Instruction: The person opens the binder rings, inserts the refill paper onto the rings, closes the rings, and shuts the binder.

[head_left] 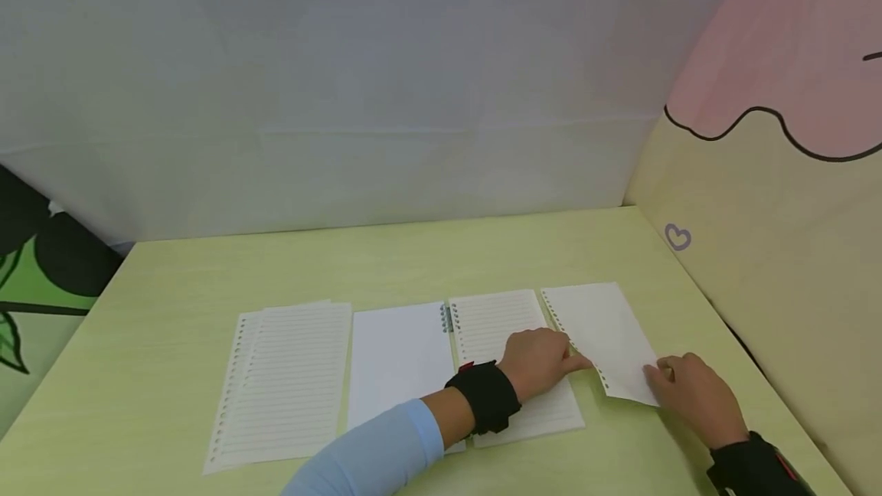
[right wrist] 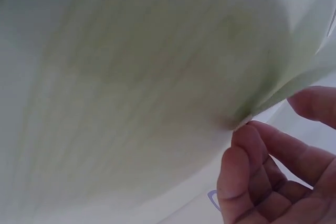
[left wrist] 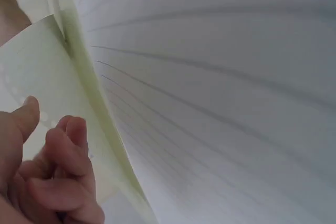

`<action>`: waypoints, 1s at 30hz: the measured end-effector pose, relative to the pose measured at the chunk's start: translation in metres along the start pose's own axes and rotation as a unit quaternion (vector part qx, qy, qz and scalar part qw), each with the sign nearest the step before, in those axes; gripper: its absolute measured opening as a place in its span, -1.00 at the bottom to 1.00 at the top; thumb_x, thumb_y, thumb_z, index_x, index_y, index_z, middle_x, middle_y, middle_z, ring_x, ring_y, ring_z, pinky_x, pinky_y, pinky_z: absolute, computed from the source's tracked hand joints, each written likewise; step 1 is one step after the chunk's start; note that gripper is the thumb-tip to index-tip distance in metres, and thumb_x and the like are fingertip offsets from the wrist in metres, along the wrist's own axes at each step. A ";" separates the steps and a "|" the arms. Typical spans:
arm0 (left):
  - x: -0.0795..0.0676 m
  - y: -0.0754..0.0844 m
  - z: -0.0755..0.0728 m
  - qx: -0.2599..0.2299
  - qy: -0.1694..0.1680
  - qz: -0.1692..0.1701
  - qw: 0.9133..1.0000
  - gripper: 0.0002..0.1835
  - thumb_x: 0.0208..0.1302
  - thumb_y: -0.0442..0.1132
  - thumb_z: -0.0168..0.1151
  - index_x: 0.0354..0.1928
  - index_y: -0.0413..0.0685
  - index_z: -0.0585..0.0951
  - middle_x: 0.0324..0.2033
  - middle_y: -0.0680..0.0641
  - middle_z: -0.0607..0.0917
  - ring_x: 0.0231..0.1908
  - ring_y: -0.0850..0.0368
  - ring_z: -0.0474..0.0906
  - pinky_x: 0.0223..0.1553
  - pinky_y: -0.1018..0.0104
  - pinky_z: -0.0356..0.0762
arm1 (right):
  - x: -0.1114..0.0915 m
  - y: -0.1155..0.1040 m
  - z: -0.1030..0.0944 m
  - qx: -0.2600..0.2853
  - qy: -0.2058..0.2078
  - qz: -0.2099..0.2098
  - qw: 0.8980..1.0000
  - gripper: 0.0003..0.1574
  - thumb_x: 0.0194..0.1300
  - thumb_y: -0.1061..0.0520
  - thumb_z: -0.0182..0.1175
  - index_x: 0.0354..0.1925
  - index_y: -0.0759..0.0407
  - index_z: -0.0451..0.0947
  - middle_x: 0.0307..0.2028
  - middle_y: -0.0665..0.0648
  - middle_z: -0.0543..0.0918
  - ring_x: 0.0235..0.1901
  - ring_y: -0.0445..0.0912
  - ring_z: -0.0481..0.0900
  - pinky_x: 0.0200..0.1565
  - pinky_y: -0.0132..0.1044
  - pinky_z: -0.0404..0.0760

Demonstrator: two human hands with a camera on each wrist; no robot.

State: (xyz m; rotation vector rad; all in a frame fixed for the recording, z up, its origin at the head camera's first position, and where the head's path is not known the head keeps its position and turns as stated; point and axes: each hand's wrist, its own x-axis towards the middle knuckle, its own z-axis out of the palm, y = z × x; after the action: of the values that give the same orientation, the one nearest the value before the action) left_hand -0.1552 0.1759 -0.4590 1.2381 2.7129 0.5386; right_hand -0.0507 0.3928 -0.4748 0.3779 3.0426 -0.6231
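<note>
A loose white sheet of paper (head_left: 606,327) with a row of punched holes along its left edge lies tilted at the right. My right hand (head_left: 696,393) pinches its lower right edge; the right wrist view shows fingers (right wrist: 247,145) at the lifted, bent edge. My left hand (head_left: 540,358) reaches over an open ring-bound notebook (head_left: 403,347), its fingertips right by the sheet's punched edge. In the left wrist view, its thumb and bent fingers (left wrist: 68,150) stand apart in front of the holes. The notebook's right side shows a lined page, partly hidden by my left hand.
Overlapping lined loose sheets (head_left: 292,381) with punched holes lie left of the notebook. All the paper rests on a pale green table (head_left: 386,266). A grey-white wall covering (head_left: 331,98) stands behind, and a cream panel (head_left: 779,274) borders the right side.
</note>
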 end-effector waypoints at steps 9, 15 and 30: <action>-0.004 0.002 -0.007 -0.151 -0.026 0.002 0.988 -0.44 0.47 -0.03 -0.12 -0.78 0.03 0.23 -0.79 0.13 0.18 -0.77 0.29 0.06 -0.70 0.47 0.01 | -0.002 0.000 0.003 0.007 -0.003 0.011 1.000 -0.44 0.31 0.08 0.11 -0.07 0.64 0.57 -0.25 0.54 0.61 -0.31 0.16 0.54 -0.28 0.10 0.54; -0.003 0.003 -0.002 -0.202 -0.007 -0.021 0.979 -0.64 0.34 -0.09 0.11 -0.50 -0.13 0.73 -0.64 0.04 0.62 -0.71 0.36 0.23 -0.66 0.54 0.14 | -0.006 -0.005 0.004 0.008 0.009 0.002 1.000 -0.49 0.29 0.11 0.13 -0.11 0.61 0.60 -0.31 0.47 0.62 -0.36 0.13 0.54 -0.32 0.09 0.55; -0.035 0.008 -0.041 -0.219 0.020 0.060 0.974 -0.76 0.35 -0.18 0.14 -0.14 -0.09 0.74 -0.30 -0.01 0.82 -0.65 0.48 0.32 -0.58 0.65 0.25 | 0.002 -0.019 -0.003 0.218 -0.042 0.106 0.969 -0.10 0.46 -0.29 -0.28 0.15 0.52 0.40 -0.38 0.20 0.68 -0.50 -0.05 0.50 -0.44 -0.23 0.41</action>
State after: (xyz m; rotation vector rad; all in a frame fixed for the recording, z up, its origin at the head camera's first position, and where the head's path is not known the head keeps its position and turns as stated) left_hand -0.1361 0.1433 -0.4190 1.2741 2.3693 1.1125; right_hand -0.0569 0.3780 -0.4649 0.6534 2.7121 -1.2531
